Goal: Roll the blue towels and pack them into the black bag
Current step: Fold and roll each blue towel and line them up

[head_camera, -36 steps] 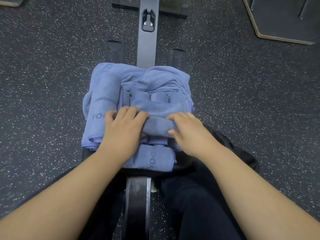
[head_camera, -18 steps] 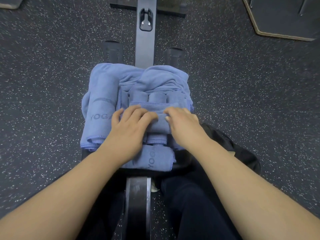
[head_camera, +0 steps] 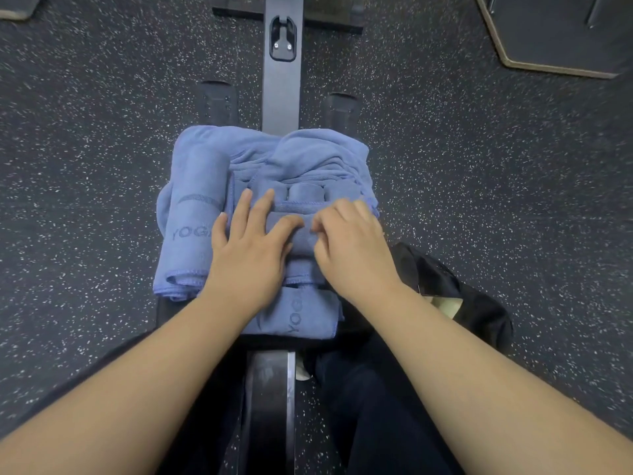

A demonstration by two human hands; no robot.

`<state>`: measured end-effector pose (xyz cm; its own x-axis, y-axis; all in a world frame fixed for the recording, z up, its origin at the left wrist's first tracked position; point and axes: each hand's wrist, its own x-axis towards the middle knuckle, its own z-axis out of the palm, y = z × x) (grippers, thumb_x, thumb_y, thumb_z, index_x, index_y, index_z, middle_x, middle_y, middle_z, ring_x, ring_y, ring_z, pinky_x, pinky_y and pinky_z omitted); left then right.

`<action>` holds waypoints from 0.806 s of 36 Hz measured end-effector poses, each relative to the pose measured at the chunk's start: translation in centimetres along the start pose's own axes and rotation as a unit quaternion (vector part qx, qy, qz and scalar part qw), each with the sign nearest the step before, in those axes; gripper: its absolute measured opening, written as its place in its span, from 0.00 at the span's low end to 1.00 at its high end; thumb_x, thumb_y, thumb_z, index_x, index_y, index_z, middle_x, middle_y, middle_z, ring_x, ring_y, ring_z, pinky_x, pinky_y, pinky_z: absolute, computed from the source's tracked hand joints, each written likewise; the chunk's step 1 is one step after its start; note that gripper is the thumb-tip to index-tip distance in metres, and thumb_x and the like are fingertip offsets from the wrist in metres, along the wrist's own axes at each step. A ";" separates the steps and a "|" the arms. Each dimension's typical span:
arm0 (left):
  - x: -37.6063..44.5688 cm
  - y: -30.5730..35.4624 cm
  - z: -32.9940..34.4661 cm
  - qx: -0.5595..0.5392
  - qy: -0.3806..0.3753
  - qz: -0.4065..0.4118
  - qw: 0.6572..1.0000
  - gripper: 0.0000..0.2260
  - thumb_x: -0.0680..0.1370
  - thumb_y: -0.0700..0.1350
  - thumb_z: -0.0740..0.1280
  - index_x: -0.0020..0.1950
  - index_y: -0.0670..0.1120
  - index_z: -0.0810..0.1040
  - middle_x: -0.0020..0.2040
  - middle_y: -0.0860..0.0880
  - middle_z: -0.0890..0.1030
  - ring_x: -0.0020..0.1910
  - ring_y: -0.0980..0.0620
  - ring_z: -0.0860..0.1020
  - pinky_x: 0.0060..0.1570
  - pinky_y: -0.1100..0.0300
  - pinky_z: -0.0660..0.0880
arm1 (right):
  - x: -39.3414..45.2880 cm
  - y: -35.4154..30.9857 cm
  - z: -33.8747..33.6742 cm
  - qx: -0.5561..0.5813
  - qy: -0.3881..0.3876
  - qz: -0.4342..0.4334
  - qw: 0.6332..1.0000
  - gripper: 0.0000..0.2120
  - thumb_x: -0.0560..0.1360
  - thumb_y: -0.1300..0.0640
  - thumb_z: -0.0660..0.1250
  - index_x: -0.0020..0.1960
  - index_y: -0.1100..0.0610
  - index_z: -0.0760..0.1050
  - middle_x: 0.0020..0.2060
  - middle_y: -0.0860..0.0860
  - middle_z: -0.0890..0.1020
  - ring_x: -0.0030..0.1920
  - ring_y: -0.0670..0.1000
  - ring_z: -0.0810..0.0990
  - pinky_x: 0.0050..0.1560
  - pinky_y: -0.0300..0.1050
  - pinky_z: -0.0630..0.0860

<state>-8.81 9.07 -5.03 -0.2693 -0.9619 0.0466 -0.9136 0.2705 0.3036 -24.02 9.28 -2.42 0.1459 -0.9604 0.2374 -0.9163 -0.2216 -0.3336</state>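
Observation:
Several blue towels [head_camera: 308, 159] are heaped on the seat of a black rowing machine. One rolled towel [head_camera: 197, 214] printed "YOGA" lies along the left side. Another folded "YOGA" towel [head_camera: 301, 317] lies nearest me. Between them a towel roll [head_camera: 301, 234] runs crosswise. My left hand [head_camera: 250, 248] presses on this roll with fingers spread and straight. My right hand [head_camera: 349, 241] rests on its right end with fingers curled over the cloth. The black bag [head_camera: 479, 303] sits on the floor at my right, partly hidden by my right forearm.
The rower's dark rail [head_camera: 282, 84] runs away from me, with two footrests [head_camera: 217, 104] beside it. Speckled black rubber floor [head_camera: 85, 166] lies all around. A dark mat with a tan edge [head_camera: 548, 46] is at the far right. My dark trousers fill the bottom.
Both hands have slid forward over the crosswise roll, away from me. The left fingers have straightened and spread. The roll has turned further along the towel.

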 end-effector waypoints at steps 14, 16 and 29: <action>1.1 -0.4 -0.2 -0.005 0.004 -0.018 1.000 0.17 0.78 0.53 0.54 0.61 0.52 0.77 0.69 0.38 0.71 0.72 0.35 0.63 0.66 0.35 0.59 | 0.4 0.7 0.8 -0.022 -0.091 -0.003 0.996 0.24 0.60 0.61 0.78 0.55 0.59 0.76 0.52 0.55 0.80 0.53 0.59 0.77 0.54 0.45 0.62; 1.0 -0.4 -0.5 -0.012 0.024 -0.007 1.000 0.17 0.78 0.52 0.54 0.61 0.52 0.78 0.68 0.38 0.71 0.71 0.35 0.64 0.65 0.36 0.60 | 0.5 0.8 0.8 -0.008 -0.092 -0.001 0.996 0.22 0.63 0.61 0.76 0.56 0.60 0.76 0.53 0.55 0.80 0.56 0.60 0.77 0.56 0.46 0.62; -0.3 0.4 -0.7 -0.207 -0.025 -0.025 0.978 0.24 0.80 0.42 0.61 0.75 0.56 0.63 0.55 0.44 0.76 0.55 0.44 0.74 0.57 0.53 0.70 | 1.1 0.3 0.5 -0.009 -0.124 0.077 0.989 0.19 0.79 0.48 0.62 0.66 0.56 0.68 0.58 0.54 0.78 0.61 0.58 0.73 0.58 0.52 0.64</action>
<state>-8.86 9.41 -4.30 -0.2524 -0.9674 -0.0218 -0.7271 0.1747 0.6639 -23.94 8.07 -2.75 0.0893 -0.9949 -0.0459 -0.9410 -0.0692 -0.3313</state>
